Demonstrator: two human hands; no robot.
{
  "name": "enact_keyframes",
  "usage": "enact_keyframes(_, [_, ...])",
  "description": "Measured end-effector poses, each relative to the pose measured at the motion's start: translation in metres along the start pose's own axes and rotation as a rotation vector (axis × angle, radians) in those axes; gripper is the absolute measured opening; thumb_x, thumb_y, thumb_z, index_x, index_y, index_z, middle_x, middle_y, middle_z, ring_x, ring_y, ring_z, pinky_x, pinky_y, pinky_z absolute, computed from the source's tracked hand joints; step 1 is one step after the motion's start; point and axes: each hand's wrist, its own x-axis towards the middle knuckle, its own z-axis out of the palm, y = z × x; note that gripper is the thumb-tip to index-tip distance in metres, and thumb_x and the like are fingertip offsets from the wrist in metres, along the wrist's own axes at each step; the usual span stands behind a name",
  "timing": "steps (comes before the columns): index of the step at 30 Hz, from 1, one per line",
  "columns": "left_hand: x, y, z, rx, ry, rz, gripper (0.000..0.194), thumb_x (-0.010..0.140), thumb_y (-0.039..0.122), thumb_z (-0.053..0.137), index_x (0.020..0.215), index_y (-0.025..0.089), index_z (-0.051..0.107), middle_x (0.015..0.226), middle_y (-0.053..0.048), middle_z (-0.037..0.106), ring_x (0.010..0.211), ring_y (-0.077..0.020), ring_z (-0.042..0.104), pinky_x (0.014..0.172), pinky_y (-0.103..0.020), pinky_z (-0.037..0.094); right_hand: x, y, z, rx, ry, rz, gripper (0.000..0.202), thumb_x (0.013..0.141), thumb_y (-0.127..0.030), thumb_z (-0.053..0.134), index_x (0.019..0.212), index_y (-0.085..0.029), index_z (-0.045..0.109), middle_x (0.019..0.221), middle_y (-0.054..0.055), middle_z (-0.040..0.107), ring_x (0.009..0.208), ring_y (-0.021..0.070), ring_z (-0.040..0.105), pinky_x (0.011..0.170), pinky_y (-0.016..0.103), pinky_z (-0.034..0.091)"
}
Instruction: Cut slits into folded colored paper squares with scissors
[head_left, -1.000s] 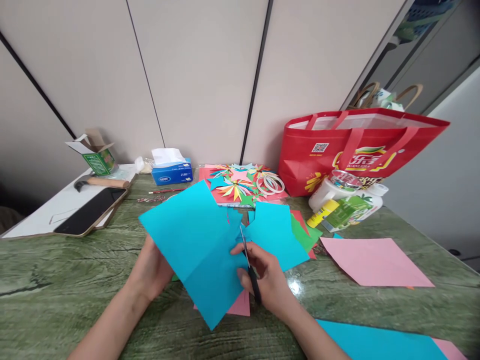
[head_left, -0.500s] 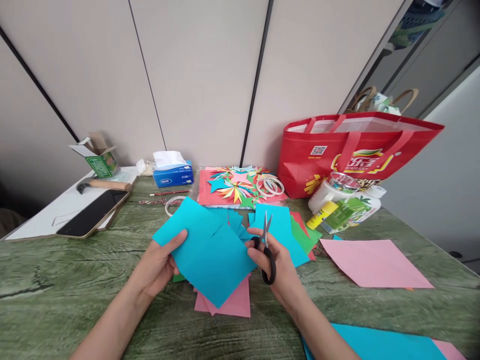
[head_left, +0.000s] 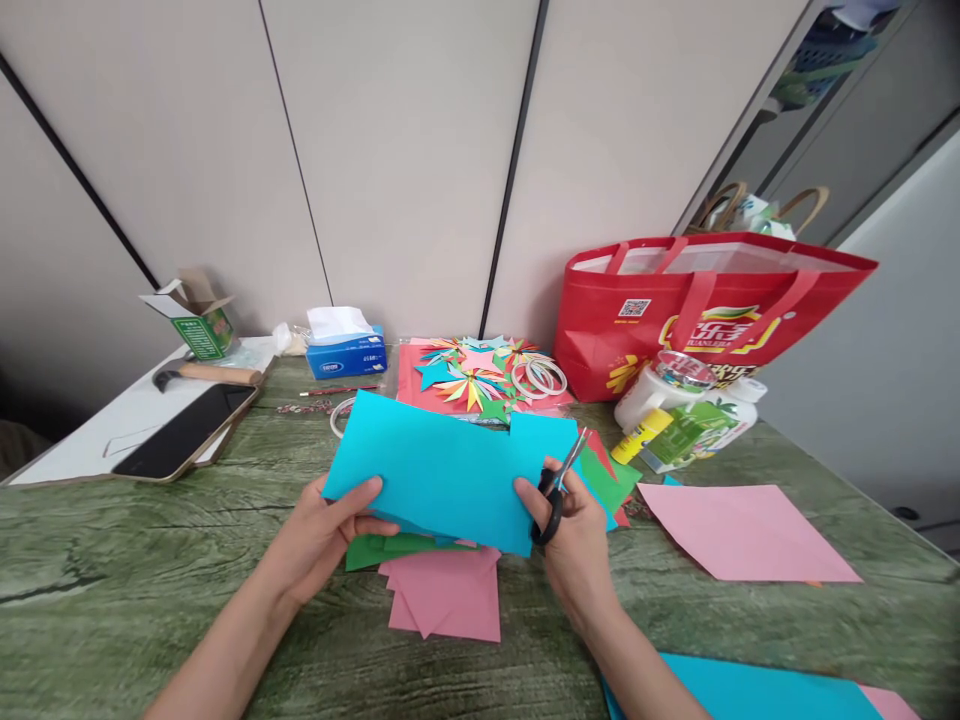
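Green tabletop [head_left: 172,570] beneath blue paper [head_left: 439,465], scissors [head_left: 556,494]

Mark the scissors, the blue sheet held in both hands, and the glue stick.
Scissors [head_left: 556,505], head view: on the black handle.
Blue sheet [head_left: 439,470], head view: middle of its near face.
Glue stick [head_left: 643,436], head view: on its yellow barrel.

Behind the rectangular cyan paper sheet [head_left: 435,470] lies the flat red paper [head_left: 409,372] with multicoloured paper stars [head_left: 435,375] on it, and behind and left stands the blue cardboard tissue box [head_left: 349,358]. Well left of the cyan sheet is the black rectangular phone [head_left: 187,425]; behind and right stands the wide red fabric bag [head_left: 600,335], and to the right lies the pink four-sided paper sheet [head_left: 750,535]. Angular pink paper pieces [head_left: 459,595] lie before the cyan sheet, and black-handled metal scissors [head_left: 555,512] are at its right edge.
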Motion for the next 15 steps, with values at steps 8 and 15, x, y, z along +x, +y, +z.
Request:
enact_keyframes(8, [0.001,0.003,-0.011,0.203,-0.102,-0.124,0.025,0.07,0.025,0.064,0.092,0.015,0.062,0.089,-0.006,0.068,0.074,-0.0195,0.063,0.052,-0.03,0.057,0.0,-0.005,0.0,-0.2,0.055,-0.165,0.042,0.058,-0.034,0.071,0.092,-0.017,0.053,0.064,-0.003,0.049,0.055,0.0102,0.045,0.045,0.02,0.034])
enact_keyframes(15, [0.002,-0.002,-0.007,0.29,-0.084,-0.092,0.02,0.07,0.029,0.064,0.08,0.012,0.064,0.08,-0.009,0.07,0.069,-0.0216,0.066,0.057,-0.032,0.057,0.01,-0.008,-0.008,-0.221,0.11,-0.196,0.042,0.057,-0.033,0.073,0.093,-0.019,0.057,0.073,0.001,0.059,0.07,0.0162,0.057,0.06,0.027,0.046])
